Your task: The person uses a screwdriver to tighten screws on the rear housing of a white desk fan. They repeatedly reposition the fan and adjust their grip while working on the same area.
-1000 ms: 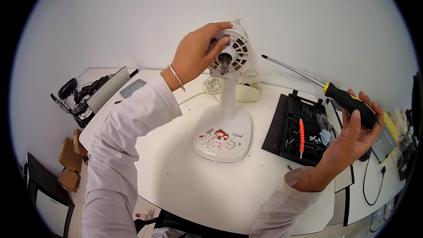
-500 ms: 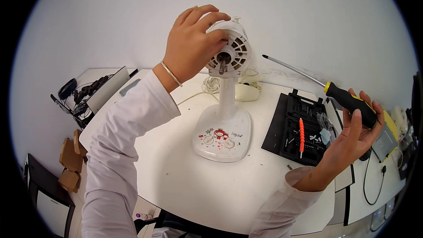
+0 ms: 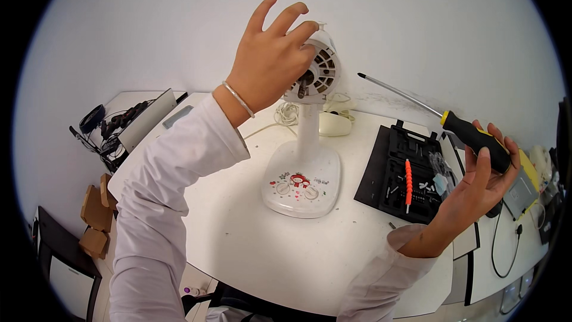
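A white desk fan (image 3: 308, 125) without blades or guard stands upright, its slotted motor face and bare metal shaft (image 3: 302, 88) toward me. My left hand (image 3: 271, 59) is at the upper left of the motor face. Its index finger bends against the front near the shaft, the other fingers are raised and spread, and the thumb is hidden. Whatever it pinches there cannot be seen. To the right, my right hand (image 3: 476, 179) holds a screwdriver (image 3: 471, 134) by its black and yellow handle, the shank slanting up and left toward the fan, apart from it.
On the white table (image 3: 268, 262), an open black tool case (image 3: 411, 170) holds bits and an orange flexible shaft (image 3: 408, 182). A coiled cord (image 3: 287, 113) and a cream-coloured casing (image 3: 335, 124) lie behind the fan base. Cardboard boxes (image 3: 95, 211) are at the left.
My left hand has shifted slightly right and its outer fingers have lifted and spread more. The fan has moved a touch right in view. My right hand and the screwdriver have barely moved.
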The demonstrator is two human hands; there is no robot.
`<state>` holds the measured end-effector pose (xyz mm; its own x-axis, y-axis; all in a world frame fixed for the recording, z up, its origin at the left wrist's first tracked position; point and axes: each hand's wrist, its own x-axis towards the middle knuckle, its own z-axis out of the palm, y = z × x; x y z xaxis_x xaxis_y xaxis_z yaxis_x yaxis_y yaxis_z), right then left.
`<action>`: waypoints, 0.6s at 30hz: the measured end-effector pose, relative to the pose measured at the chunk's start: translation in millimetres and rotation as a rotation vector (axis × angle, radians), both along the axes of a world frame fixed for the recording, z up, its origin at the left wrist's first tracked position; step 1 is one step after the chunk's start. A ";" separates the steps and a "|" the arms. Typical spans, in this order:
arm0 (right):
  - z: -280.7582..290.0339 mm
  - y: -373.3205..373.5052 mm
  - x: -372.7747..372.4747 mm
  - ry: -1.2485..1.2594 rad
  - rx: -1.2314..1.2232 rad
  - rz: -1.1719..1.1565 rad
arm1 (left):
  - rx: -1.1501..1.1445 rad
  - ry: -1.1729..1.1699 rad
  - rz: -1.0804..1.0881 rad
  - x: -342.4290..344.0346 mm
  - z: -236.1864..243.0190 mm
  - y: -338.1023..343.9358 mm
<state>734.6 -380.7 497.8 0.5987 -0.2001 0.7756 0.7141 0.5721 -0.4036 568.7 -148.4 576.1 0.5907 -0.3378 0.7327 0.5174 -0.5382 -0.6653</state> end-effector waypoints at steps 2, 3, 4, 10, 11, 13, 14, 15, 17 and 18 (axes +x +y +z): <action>0.5 0.2 0.1 0.006 0.018 0.004 | 0.026 0.020 -0.037 -0.4 1.0 2.5; 0.9 0.4 0.1 0.010 0.027 0.007 | 0.015 0.032 -0.047 -0.2 1.9 4.0; 1.1 0.7 -0.1 0.010 0.025 0.004 | 0.005 0.044 -0.053 -0.3 3.2 5.3; 2.4 1.2 -1.1 0.018 0.020 0.006 | -0.071 0.074 -0.106 -1.5 7.8 8.2; 2.4 1.1 -1.0 0.023 0.017 0.004 | -0.079 0.069 -0.109 -1.4 7.7 8.2; 2.4 1.1 -0.4 0.027 0.018 0.002 | -0.123 0.070 -0.127 -1.1 7.6 8.6; 2.3 1.3 0.0 0.027 0.021 0.003 | -0.140 0.067 -0.133 -1.0 7.2 8.9; 2.0 1.5 0.4 0.027 0.024 0.005 | -0.159 0.059 -0.143 -1.0 6.8 9.2; 1.6 2.2 0.9 0.028 0.023 0.006 | -0.175 0.038 -0.152 -0.7 6.2 9.9; 1.3 2.5 1.1 0.037 0.033 0.019 | -0.193 0.035 -0.156 -1.2 6.0 10.3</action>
<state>735.7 -378.2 499.1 0.6309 -0.2138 0.7458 0.6878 0.5989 -0.4102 567.6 -138.1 582.1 0.5681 -0.2829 0.7728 0.3965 -0.7287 -0.5583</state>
